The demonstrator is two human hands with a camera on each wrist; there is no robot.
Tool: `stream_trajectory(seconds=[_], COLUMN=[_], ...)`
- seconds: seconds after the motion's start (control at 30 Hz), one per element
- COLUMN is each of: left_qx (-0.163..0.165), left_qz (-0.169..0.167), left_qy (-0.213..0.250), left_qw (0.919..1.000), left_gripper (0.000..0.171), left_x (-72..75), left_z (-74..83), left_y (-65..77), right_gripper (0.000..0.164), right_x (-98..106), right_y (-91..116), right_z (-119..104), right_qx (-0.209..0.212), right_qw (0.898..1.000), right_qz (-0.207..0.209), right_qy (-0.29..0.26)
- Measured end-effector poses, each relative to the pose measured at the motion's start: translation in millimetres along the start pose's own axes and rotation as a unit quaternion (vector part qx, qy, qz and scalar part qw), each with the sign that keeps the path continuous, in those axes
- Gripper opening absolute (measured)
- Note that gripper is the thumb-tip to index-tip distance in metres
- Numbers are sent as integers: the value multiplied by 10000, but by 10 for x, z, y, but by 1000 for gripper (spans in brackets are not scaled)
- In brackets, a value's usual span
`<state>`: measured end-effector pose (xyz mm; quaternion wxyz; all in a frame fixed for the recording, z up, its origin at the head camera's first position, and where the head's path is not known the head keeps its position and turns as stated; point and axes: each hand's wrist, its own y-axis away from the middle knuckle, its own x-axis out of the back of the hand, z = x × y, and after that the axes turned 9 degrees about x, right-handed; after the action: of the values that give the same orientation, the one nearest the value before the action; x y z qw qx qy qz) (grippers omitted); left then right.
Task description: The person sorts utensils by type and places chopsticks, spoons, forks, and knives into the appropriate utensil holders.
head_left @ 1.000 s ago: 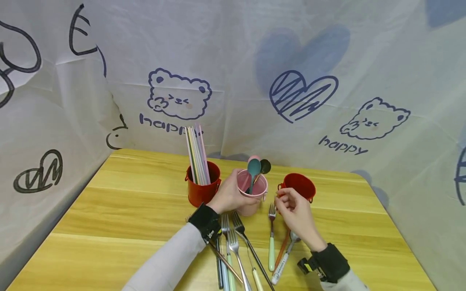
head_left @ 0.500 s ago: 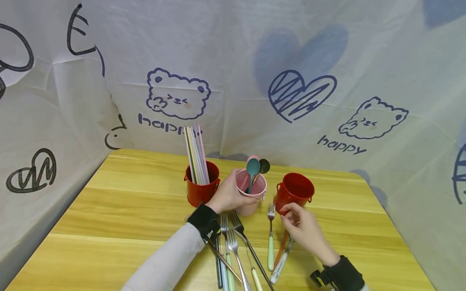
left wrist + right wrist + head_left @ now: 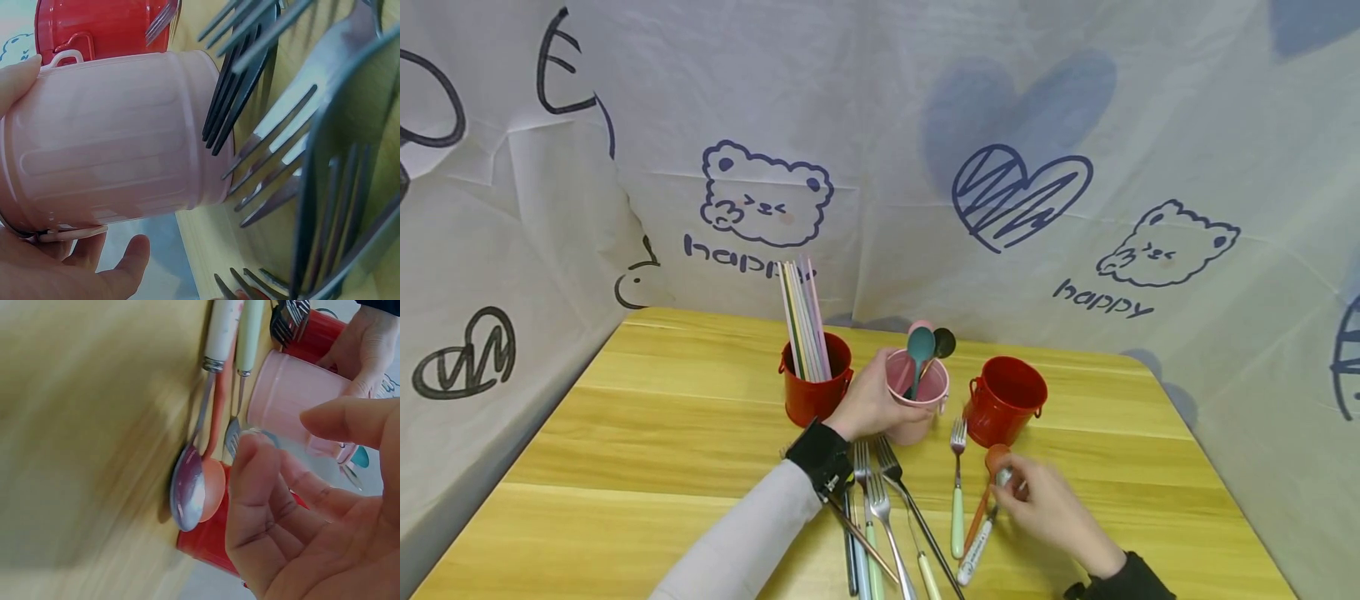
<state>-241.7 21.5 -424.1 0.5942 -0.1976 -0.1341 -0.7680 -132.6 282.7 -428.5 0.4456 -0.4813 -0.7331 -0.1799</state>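
Observation:
My left hand (image 3: 874,404) holds the pink bucket (image 3: 910,429) by its upper part. In the bucket stand a teal spoon (image 3: 921,343), a black spoon (image 3: 943,343) and a pink one behind them. My right hand (image 3: 1037,504) hovers by the silver spoon (image 3: 187,487), which has a white patterned handle (image 3: 976,554). In the right wrist view its thumb and fingers are apart, with nothing between them. Beside the silver spoon lies an orange spoon (image 3: 997,457). A fork with a pale green handle (image 3: 957,521) lies to their left.
A red bucket (image 3: 1003,412) stands behind the orange spoon. Another red bucket (image 3: 808,404), at the left, holds several straws (image 3: 805,325). Several forks (image 3: 880,496) and a copper-coloured handle (image 3: 872,546) lie at the front, below the pink bucket. A printed cloth (image 3: 880,167) hangs behind the table.
My right hand has come from the right red bucket's rim down and toward me, to the silver spoon. The left hand and pink bucket stay put.

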Motion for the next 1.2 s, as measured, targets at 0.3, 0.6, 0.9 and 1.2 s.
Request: stream_trajectory(seconds=[0.3, 0.6, 0.9, 1.2], left_qx=[10, 49, 38, 20], left_qz=[5, 12, -4, -31], left_qy=[-16, -49, 15, 3], left_qw=[10000, 10000, 10000, 10000], left_gripper=[89, 89, 89, 88], left_x=[-1, 9, 4, -1], left_z=[-2, 10, 5, -3], left_y=[-3, -1, -3, -2], right_gripper=[22, 27, 24, 24], right_x=[-72, -140, -162, -172], right_y=[82, 39, 31, 36], right_z=[31, 30, 43, 44], right_qx=[-229, -421, -404, -504], right_qw=[9990, 9969, 9964, 9956], right_qz=[-363, -624, -737, -783], right_qy=[-153, -212, -80, 43])
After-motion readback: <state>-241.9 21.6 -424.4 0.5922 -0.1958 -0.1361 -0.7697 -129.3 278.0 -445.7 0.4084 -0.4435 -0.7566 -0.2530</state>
